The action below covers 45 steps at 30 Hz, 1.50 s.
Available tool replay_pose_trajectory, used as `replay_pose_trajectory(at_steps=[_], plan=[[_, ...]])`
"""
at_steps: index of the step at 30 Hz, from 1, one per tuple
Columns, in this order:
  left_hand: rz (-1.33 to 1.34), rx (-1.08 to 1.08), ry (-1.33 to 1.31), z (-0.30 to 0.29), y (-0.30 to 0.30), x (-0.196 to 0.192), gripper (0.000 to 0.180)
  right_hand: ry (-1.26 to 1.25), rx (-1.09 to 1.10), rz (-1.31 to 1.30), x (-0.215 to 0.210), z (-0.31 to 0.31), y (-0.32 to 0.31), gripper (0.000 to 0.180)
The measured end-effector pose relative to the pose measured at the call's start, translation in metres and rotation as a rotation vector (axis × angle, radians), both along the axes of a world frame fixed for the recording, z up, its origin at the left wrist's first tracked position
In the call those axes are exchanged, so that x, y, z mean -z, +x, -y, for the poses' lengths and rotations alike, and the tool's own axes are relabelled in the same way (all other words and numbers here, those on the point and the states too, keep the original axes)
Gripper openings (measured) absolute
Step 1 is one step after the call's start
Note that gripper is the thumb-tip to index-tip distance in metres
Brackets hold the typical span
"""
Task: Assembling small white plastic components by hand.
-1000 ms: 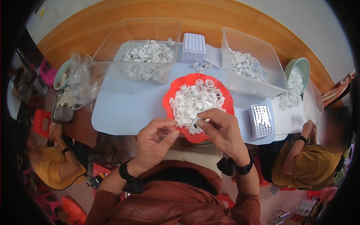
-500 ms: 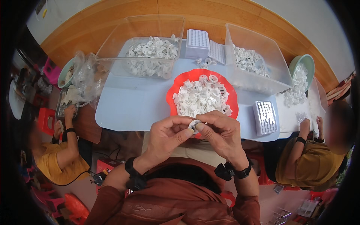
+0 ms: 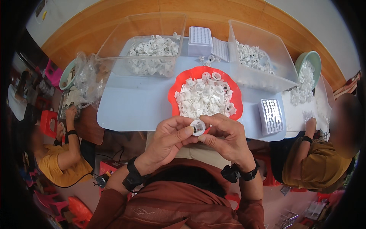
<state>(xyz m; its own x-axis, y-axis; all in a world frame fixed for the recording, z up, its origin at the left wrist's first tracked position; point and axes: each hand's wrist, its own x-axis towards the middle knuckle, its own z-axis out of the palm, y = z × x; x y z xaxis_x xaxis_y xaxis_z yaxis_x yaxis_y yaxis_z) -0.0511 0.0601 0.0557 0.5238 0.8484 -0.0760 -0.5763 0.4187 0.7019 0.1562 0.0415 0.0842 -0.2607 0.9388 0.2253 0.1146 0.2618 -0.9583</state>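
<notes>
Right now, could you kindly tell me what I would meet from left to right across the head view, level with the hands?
Red stool, left co-worker's hand, wearer's left hand, round white piece, wearer's right hand, pale tray, right co-worker's hand.

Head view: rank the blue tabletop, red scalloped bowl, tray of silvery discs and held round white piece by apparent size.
1. Blue tabletop
2. Red scalloped bowl
3. Tray of silvery discs
4. Round white piece

My left grip (image 3: 167, 138), apart from the white round piece (image 3: 198, 128) a second ago, now pinches it opposite my right grip (image 3: 226, 136). At frame left, a co-worker's hands (image 3: 71, 112) have separated.
</notes>
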Motion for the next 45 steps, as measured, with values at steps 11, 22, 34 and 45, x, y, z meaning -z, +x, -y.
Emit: replay_pose_trajectory(at_steps=[11, 22, 34, 45], plan=[[0.015, 0.013, -0.043, 0.003, 0.007, 0.001, 0.017, -0.032, 0.028, -0.064, 0.013, 0.004, 0.003, 0.042], [0.028, 0.019, -0.028, 0.007, 0.017, 0.002, 0.019, 0.049, 0.100, -0.061, 0.017, 0.010, 0.006, 0.041], [-0.003, 0.016, -0.025, 0.013, 0.024, 0.006, 0.020, 0.117, 0.142, -0.061, 0.018, 0.018, 0.006, 0.036], [-0.048, -0.007, 0.039, 0.016, 0.025, 0.004, 0.023, 0.183, 0.189, -0.016, 0.024, 0.021, 0.005, 0.038]])
